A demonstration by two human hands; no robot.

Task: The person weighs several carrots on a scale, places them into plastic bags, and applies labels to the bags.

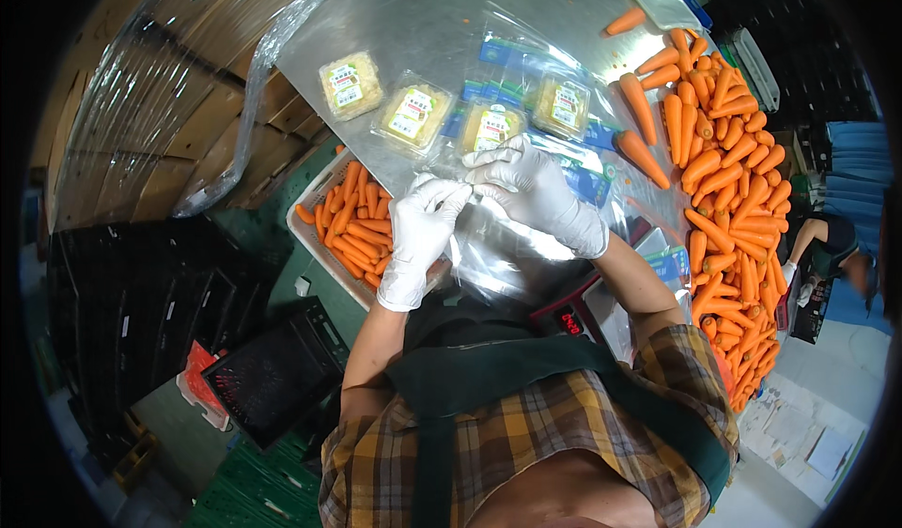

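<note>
My left hand and my right hand, both in white gloves, meet fingertip to fingertip over the steel table. Between them they pinch the edge of a clear plastic bag, which hangs down towards my apron; the exact grip is partly hidden by the fingers. Just beyond my right hand lies a labelled clear tray of pale, shredded-looking food, partly covered by the fingers. Similar packs lie near it: one tray and another tray to the left, and a further tray to the right.
Loose carrots form a large heap along the right. A white plastic crate of carrots stands below the table's left edge. Printed clear bags lie beyond the trays. A digital scale sits by my right forearm. Another person is at far right.
</note>
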